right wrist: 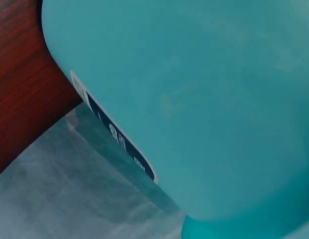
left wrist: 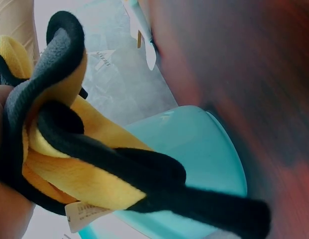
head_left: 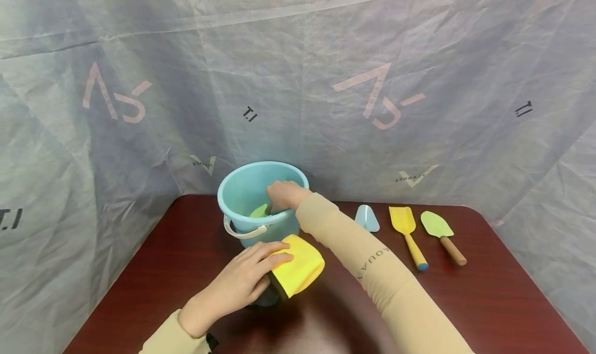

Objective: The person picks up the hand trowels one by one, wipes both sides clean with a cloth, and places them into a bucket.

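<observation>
We see the yellow cloth [head_left: 301, 267] pinched in the left hand [head_left: 242, 274], fingers curled over its top and black-edged folds sticking out loosely around them. We judge that a careless pull could let those folds slip, or snag them on the white handle [head_left: 245, 235] just beyond the fingertips. Past these stands the blue bucket [head_left: 244, 184], with the right hand [head_left: 286, 194] inside; we cannot tell how far its fingers close, or whether they hold the green piece [head_left: 258, 211] just left of them. If the forearm leans on the rim, the bucket could tip. Right of both hands' fingers, on the table [head_left: 177, 250], lie a blue scoop [head_left: 368, 218], yellow shovel [head_left: 403, 220] and green trowel [head_left: 436, 224]; a sweeping sleeve [head_left: 372, 268] could knock the scoop.
</observation>
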A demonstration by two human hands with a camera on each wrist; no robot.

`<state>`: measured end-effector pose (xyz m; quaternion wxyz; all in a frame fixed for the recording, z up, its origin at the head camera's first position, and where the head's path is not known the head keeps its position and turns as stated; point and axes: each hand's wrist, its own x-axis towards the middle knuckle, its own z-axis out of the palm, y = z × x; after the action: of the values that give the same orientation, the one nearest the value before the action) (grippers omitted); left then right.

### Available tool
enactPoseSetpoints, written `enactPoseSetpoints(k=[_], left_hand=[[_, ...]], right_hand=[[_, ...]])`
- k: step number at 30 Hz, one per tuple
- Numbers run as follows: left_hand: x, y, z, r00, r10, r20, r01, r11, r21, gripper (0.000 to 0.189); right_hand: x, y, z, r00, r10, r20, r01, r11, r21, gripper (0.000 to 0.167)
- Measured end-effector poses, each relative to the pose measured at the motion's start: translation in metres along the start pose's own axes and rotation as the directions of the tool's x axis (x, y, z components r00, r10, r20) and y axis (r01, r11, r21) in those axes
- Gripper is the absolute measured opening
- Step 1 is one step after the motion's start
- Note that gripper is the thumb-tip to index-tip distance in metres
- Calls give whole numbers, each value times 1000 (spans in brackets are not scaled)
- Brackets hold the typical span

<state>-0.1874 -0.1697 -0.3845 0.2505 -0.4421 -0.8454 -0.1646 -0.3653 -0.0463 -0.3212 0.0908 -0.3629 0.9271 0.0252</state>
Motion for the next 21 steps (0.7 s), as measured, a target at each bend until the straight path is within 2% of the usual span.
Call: enactPoseSetpoints(k=[7,17,21], left_hand=[[0,-2,2,1000,5,-5,-4,1000,8,72],[3,-1,4,1000,7,-3,-7,1000,-5,72],[4,-1,4,1000,9,-4,-9,1000,-8,72]], right_hand=[[5,-2,4,999,23,32,-23,1000,15,22],[-3,-5,-5,987,94,133,-93,996,-18,22],[-8,-3,-10,987,91,134,-89,996,-20,19]])
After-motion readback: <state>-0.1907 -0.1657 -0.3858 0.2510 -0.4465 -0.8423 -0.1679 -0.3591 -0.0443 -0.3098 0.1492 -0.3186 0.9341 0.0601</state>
